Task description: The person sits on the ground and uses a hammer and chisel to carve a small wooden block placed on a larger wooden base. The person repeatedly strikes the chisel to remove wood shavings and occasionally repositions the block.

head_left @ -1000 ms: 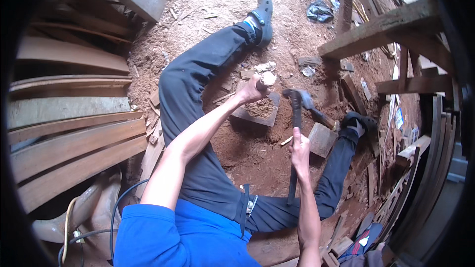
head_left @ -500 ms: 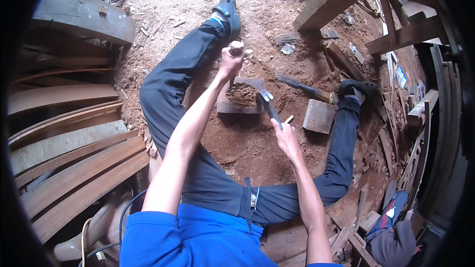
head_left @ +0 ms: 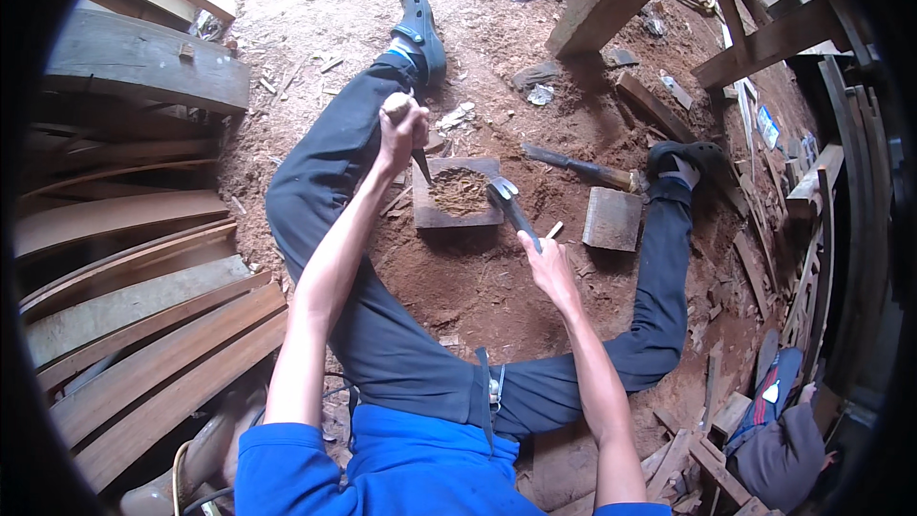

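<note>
A square wooden block lies on the ground between my legs, a rough round hollow in its top filled with wood shavings. My left hand is wrapped round the wooden handle of a chisel, tilted with its blade pointing down at the hollow's left edge. In my right hand is a claw hammer, gripped by its dark handle. The hammer's metal head is at the block's right edge; whether it touches the wood I cannot tell.
Right of the block stand a second wood block and a long dark-handled tool. Curved planks are stacked at left. A timber frame rises at far right. Another person's sleeve shows at lower right.
My left hand has moved left and slightly down with the chisel, whose blade now shows more plainly at the hollow's left side. The right hand and hammer have barely shifted.
</note>
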Demonstrator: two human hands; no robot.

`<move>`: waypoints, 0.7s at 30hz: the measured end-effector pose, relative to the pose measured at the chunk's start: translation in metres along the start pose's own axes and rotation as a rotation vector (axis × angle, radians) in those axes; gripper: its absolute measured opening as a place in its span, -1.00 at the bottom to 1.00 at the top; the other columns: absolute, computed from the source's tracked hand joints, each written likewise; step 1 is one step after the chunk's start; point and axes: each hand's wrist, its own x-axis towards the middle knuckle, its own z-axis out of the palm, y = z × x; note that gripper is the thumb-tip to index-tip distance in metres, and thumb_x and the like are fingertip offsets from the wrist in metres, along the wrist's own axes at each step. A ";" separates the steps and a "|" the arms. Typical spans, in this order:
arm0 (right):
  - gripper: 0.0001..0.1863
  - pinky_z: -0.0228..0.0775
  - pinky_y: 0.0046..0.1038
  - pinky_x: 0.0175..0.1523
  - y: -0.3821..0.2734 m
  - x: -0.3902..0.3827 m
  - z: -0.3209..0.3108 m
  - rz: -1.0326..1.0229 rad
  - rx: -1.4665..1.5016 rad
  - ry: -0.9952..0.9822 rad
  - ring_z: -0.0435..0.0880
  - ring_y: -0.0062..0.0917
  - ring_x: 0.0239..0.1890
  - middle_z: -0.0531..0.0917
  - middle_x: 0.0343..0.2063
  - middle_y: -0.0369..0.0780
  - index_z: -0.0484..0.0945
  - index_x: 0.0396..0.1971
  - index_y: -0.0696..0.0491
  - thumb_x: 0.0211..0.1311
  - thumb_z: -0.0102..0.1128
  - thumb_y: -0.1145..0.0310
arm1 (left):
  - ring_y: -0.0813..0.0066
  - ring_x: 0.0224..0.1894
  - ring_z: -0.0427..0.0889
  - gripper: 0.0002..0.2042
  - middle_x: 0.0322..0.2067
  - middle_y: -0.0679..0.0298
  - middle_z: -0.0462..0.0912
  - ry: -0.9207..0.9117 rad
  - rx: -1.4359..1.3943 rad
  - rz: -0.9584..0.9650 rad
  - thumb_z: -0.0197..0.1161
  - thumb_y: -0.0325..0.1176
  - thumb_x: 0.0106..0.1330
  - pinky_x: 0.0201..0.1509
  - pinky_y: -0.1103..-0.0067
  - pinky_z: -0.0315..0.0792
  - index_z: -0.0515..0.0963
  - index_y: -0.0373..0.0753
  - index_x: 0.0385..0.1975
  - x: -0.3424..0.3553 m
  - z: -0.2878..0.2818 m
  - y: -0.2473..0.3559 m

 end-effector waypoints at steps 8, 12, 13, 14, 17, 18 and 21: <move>-0.26 0.33 -0.06 -0.37 0.006 0.000 0.003 -0.049 -0.003 0.047 0.62 0.01 -0.50 0.55 -0.70 0.09 0.54 -0.60 0.24 0.31 -0.05 -0.24 | 0.73 -0.69 0.29 -0.93 -0.68 0.47 0.38 -0.116 0.167 0.030 0.15 -0.45 0.24 -0.65 0.69 0.14 0.42 -0.22 -0.45 -0.021 0.012 -0.015; -0.23 0.26 -0.15 -0.44 0.006 -0.001 0.006 -0.056 0.014 0.071 0.43 -0.34 -0.67 0.42 -0.79 -0.07 0.40 -0.70 0.22 0.31 -0.06 -0.28 | 0.71 -0.76 0.30 -0.89 -0.73 0.39 0.41 -0.159 0.081 0.036 0.14 -0.52 0.28 -0.74 0.69 0.11 0.44 -0.30 -0.50 -0.021 0.008 -0.019; -0.23 0.25 -0.16 -0.45 0.007 -0.001 0.006 -0.061 0.020 0.069 0.43 -0.35 -0.67 0.41 -0.79 -0.09 0.39 -0.70 0.21 0.30 -0.06 -0.29 | 0.70 -0.76 0.29 -0.89 -0.73 0.39 0.41 -0.139 0.087 0.047 0.16 -0.52 0.28 -0.74 0.69 0.11 0.44 -0.30 -0.50 -0.021 0.007 -0.021; -0.23 0.23 -0.17 -0.46 0.010 0.000 0.007 -0.054 0.024 0.070 0.42 -0.37 -0.67 0.40 -0.79 -0.10 0.39 -0.71 0.20 0.30 -0.05 -0.30 | 0.70 -0.77 0.29 -0.89 -0.73 0.39 0.41 -0.137 0.092 0.052 0.17 -0.51 0.28 -0.74 0.68 0.10 0.45 -0.30 -0.49 -0.021 0.006 -0.023; -0.25 0.24 -0.21 -0.46 0.017 0.007 0.007 -0.006 0.004 0.018 0.49 -0.33 -0.65 0.46 -0.78 -0.11 0.44 -0.71 0.17 0.28 -0.04 -0.30 | 0.72 -0.60 0.41 -0.94 -0.61 0.42 0.48 -0.177 0.160 0.062 0.19 -0.48 0.23 -0.56 0.72 0.29 0.47 -0.28 -0.34 -0.020 0.003 -0.030; -0.26 0.25 -0.22 -0.46 0.019 0.010 0.007 0.007 -0.014 -0.010 0.53 -0.30 -0.64 0.50 -0.77 -0.11 0.47 -0.71 0.16 0.27 -0.03 -0.30 | 0.73 -0.60 0.43 -0.99 -0.62 0.42 0.50 -0.198 0.326 0.143 0.18 -0.51 0.23 -0.57 0.72 0.32 0.50 -0.28 -0.40 -0.020 0.004 -0.032; -0.27 0.09 -0.37 -0.52 0.013 0.014 -0.003 0.054 0.154 -0.060 0.32 -0.55 -0.68 0.35 -0.80 -0.33 0.40 -0.76 0.09 0.26 -0.02 -0.32 | 0.74 -0.59 0.47 -0.89 -0.65 0.40 0.53 -0.081 0.390 0.053 0.23 -0.52 0.19 -0.60 0.68 0.34 0.50 -0.27 -0.57 -0.025 0.011 -0.030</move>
